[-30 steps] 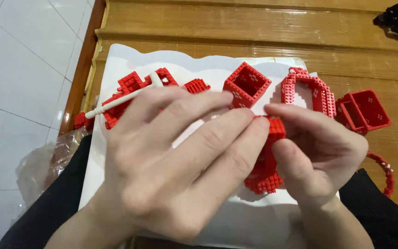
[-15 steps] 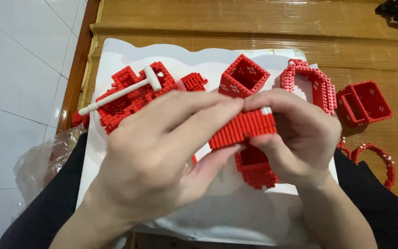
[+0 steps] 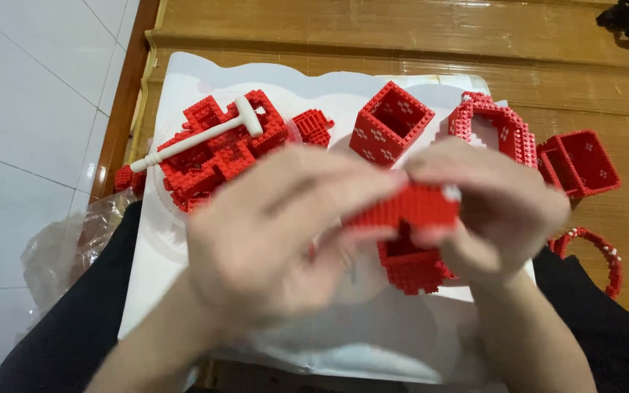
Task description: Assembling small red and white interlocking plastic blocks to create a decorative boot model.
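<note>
Red brick slab (image 3: pixel 409 207), level, between fingers (image 3: pixel 373 191)

Home hobby spot, wooden table (image 3: pixel 402 29), tiled floor (image 3: pixel 30 109)

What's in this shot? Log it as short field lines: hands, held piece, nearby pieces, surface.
left hand: grips the red slab, blurred
right hand: grips the slab's other end
slab: red brick piece, held level between both hands
block: red, beneath the slab; contact unclear
open box: red, upright, behind the hands
white tool: lies on a red pile
sheet: white, on a wooden table
</note>
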